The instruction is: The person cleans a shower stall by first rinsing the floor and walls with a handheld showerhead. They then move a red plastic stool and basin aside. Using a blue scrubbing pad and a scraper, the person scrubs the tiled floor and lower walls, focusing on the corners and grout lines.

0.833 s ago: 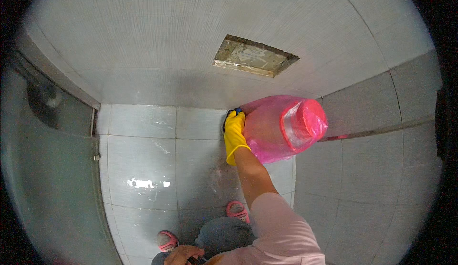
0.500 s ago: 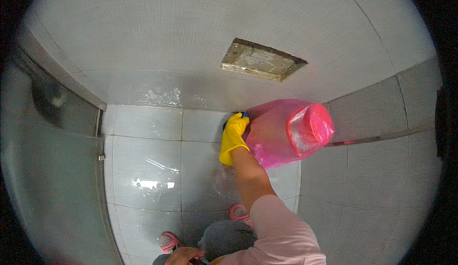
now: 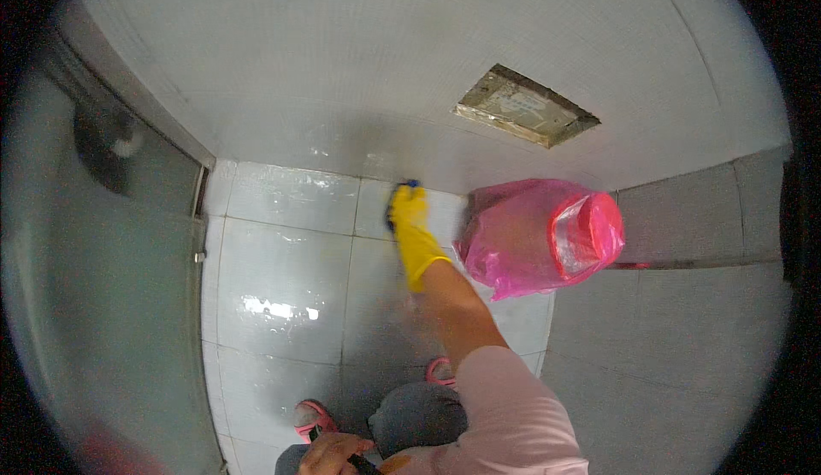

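My right hand (image 3: 412,223), in a yellow rubber glove, is closed on a dark blue scrub brush (image 3: 392,208). Most of the brush is hidden under the glove. It is pressed to the wet white floor tiles (image 3: 282,257) close to the foot of the wall. Right of the glove, a pink plastic bag (image 3: 513,236) covers something with a red rounded top; the two are apart. Low in the picture my bare left hand (image 3: 332,454) is by my knees, its fingers closed round a black, narrow object (image 3: 363,465) whose kind I cannot make out.
A rectangular recess (image 3: 526,106) is cut into the pale wall above the bag. A frosted glass door (image 3: 111,304) with a metal frame borders the left side; grey tiled wall (image 3: 650,330) runs along the right. My pink sandals (image 3: 315,419) stand on the floor.
My gloved right hand has moved left, away from the pink bag, with the brush. The whole view has shifted. More of my left hand and the black object now shows.
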`<state>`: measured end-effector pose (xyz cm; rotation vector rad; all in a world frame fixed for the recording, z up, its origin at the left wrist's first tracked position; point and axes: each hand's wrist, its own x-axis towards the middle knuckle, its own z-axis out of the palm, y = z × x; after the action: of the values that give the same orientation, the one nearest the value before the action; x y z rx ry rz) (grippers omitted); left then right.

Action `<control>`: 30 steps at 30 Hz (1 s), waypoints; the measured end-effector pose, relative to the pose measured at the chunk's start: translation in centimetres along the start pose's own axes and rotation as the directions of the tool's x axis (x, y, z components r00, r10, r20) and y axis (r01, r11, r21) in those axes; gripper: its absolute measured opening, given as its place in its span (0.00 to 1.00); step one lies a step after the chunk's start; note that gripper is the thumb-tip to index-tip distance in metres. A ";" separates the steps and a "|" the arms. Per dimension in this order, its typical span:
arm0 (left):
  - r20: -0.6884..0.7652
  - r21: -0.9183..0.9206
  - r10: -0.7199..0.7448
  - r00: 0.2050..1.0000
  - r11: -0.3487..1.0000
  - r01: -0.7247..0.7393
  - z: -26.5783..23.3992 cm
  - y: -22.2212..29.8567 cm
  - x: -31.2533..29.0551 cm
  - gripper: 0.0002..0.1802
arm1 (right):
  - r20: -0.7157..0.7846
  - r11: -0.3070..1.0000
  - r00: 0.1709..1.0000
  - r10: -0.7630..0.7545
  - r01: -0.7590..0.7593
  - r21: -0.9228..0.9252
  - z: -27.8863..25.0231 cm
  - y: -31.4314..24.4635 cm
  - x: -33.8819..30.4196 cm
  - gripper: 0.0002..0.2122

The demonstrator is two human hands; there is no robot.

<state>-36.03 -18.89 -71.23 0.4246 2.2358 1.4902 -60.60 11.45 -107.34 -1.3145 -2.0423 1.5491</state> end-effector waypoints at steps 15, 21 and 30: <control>0.306 -0.144 0.073 0.949 0.989 -0.030 -3.4 0.7 4.3 0.13 | -0.092 0.995 0.990 -0.104 0.104 -0.007 17.6 3.3 3.4 0.14; 0.279 -0.156 -0.172 0.945 0.963 0.222 -3.7 2.0 2.8 0.15 | 0.446 0.852 0.859 -0.252 0.415 -0.319 11.5 -3.2 -4.9 0.20; 0.105 -0.188 0.275 0.956 0.949 -0.253 -0.2 -0.9 3.5 0.15 | 0.004 0.644 1.000 -0.009 0.009 -0.765 -11.2 0.6 4.8 0.15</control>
<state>-39.14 -17.74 -72.64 0.7681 1.9885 1.7207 -55.56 22.28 -104.89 -1.5182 -2.8451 0.6122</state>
